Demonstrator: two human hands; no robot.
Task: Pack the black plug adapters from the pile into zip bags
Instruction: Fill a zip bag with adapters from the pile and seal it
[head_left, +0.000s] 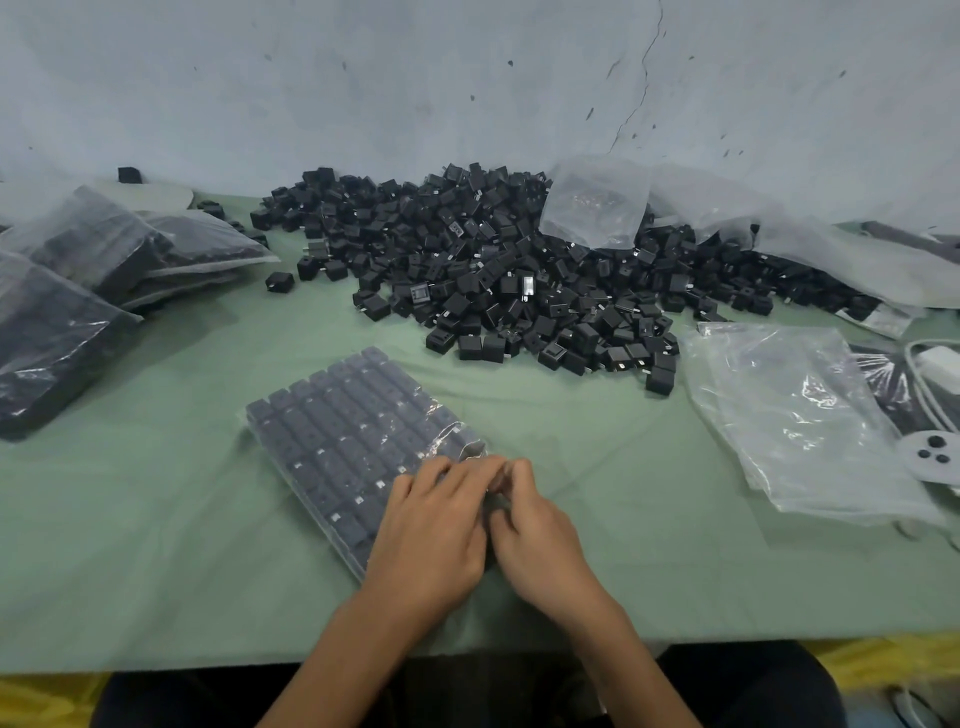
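The zip bag (353, 441) I am working on lies flat in the lower middle of the frame, packed with black plug adapters in tidy rows, its mouth end turned toward me. My left hand (431, 530) rests on that near end with its fingers stretched out, pressing the plastic down. My right hand (535, 535) is just beside it with its fingers curled, and they seem to pinch the bag's mouth edge, though the seal itself is hidden under my fingers. I judge that I am closing the zip. If an adapter in the nearest row rides up into the track, the seal could stay open in one spot. If I pull sideways too hard, the rows could shift and bunch at one end. Above the bag, across the centre of the frame, the loose pile (519, 275) of adapters spreads over the green cloth (156, 519), with one clear bag (597, 202) lying on top of it. Empty bags (795, 415) lie at the right, and filled bags (78, 291) are stacked at the upper left.
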